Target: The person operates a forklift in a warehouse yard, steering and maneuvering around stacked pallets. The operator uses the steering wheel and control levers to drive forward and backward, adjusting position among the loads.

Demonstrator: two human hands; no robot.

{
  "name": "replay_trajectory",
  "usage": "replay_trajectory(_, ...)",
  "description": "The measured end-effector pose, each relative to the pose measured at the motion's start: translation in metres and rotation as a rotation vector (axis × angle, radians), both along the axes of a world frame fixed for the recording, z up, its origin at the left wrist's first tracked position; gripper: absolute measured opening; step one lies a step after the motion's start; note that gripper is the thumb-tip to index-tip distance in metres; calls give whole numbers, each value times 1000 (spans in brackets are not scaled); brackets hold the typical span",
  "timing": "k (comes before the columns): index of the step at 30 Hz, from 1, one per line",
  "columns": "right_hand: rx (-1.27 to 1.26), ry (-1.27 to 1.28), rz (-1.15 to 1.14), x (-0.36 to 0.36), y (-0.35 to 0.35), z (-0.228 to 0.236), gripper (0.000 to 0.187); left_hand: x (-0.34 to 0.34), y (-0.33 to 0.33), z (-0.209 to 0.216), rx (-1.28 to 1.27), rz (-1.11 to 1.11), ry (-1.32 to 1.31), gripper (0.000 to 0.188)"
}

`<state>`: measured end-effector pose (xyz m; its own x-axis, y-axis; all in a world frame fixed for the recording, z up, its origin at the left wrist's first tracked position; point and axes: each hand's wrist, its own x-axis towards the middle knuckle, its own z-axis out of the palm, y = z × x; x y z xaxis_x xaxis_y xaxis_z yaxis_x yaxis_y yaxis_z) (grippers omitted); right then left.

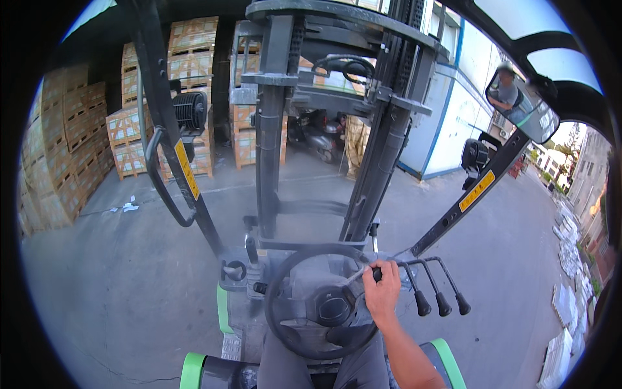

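Note:
My right hand (382, 288) is closed around a black knob (377, 274) at the upper right of the steering wheel (273, 292). My bare right forearm reaches up from the lower edge. Beside that hand, on its right, three bent control levers (442, 303) end in black grips; my fingers are apart from those grips. The black hub (332, 307) sits in the middle of the wheel, above my grey-trousered legs. Left of the wheel stands a short black lever (251, 249). My left hand does not show.
Ahead rises the forklift mast (269, 149), partly blocking a parked scooter (321, 135). Stacked wooden crates (55, 149) stand at the left and behind the mast. A white and blue wall (447, 117) is ahead right. Wrapped slabs (567, 301) line the right side. A mirror (541, 120) hangs upper right.

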<state>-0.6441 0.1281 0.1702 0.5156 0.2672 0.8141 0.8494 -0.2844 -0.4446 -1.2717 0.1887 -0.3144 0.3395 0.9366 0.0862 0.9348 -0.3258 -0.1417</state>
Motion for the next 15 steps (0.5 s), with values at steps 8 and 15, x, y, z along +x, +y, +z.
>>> replay_trajectory(8, 55, 61, -10, -3, -33, -24, 15, 34, 14, 25, -180, 255, 123, 54)
replay_trajectory(15, 82, 10, -13, -10, -55, -45, 19, 245, 99, 138, -454, 80, -1071, 45)
